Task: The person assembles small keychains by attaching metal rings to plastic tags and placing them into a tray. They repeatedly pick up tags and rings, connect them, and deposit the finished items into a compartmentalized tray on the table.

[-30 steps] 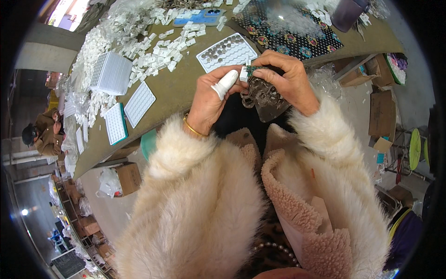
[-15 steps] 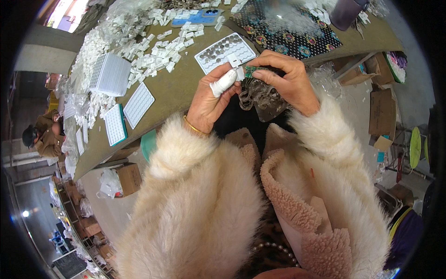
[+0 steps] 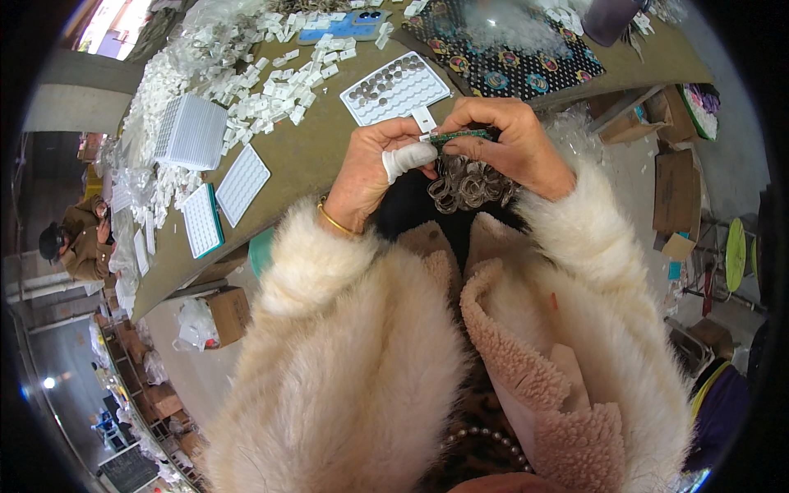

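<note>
My left hand (image 3: 362, 168), its thumb wrapped in white, pinches a small white plastic piece (image 3: 423, 118) with a square hole. In my right hand (image 3: 522, 152) a thin green strip (image 3: 460, 135), like a narrow circuit board, is held between thumb and fingers, its left end against the white piece or very near it. A bundle of thin grey-brown loops (image 3: 470, 185) hangs below the strip, partly hidden by my right hand. Just beyond my hands lies a white ridged tray (image 3: 423, 86) with several round silvery discs (image 3: 378, 89) in its left part.
Loose white plastic pieces (image 3: 283, 94) lie heaped on the olive-covered table (image 3: 312, 156). At the left stand a stack of white trays (image 3: 189, 131) and two more trays. A blue phone-shaped item (image 3: 341, 31), a patterned cloth (image 3: 501, 57) and a dark bottle (image 3: 612, 20) are farther back.
The green strip has turned more level and shows more of its length. My hands have shifted slightly nearer, and the white piece has lowered with the left hand.
</note>
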### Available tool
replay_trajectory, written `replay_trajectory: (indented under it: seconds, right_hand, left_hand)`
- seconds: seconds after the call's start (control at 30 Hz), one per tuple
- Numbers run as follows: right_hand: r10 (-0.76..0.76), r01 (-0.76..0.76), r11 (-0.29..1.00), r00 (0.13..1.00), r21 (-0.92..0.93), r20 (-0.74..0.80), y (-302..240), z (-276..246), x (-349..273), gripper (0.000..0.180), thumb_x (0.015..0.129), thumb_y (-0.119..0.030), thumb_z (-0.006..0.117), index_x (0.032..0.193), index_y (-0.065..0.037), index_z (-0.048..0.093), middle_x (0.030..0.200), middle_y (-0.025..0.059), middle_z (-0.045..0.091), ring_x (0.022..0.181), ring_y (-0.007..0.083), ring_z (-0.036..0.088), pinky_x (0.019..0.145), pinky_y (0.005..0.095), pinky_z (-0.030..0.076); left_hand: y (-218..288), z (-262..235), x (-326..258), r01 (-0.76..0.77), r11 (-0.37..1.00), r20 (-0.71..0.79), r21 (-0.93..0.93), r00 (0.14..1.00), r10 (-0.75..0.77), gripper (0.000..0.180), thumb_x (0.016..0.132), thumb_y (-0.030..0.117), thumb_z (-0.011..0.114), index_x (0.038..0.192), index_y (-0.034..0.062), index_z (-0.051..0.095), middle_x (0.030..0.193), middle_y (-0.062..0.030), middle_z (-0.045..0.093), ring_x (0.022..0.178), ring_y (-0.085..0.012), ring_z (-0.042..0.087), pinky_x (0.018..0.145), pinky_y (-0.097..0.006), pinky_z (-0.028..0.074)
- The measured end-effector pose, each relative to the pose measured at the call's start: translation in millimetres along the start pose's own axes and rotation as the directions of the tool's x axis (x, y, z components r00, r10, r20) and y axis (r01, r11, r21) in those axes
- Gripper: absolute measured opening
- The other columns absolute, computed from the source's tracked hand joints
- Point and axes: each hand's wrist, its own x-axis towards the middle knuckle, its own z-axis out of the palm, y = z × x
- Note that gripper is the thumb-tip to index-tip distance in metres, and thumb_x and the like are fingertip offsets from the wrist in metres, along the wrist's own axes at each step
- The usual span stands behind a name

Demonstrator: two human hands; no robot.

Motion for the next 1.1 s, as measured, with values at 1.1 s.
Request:
replay_trajectory:
  seconds: [1.1]
  right_hand:
    - [-0.303, 0.157, 0.584, 0.952, -0.797, -0.034, 13.7, 50.7, -1.7, 0.017, 0.075, -0.018, 0.069, 0.078, -0.009, 0.055, 0.082, 0.0056, 0.054, 0.079, 0.0232, 0.059, 0.059, 0.0356, 0.051]
  left_hand:
    - [-31.4, 4.5, -1.6, -0.1, 0.948, -0.365, 0.301, 0.907, 0.211, 0.011, 0.086, 0.003, 0.074, 0.094, -0.0043, 0.073, 0.078, -0.0051, 0.068, 0.066, -0.0104, 0.064, 0.059, -0.024, 0.05]
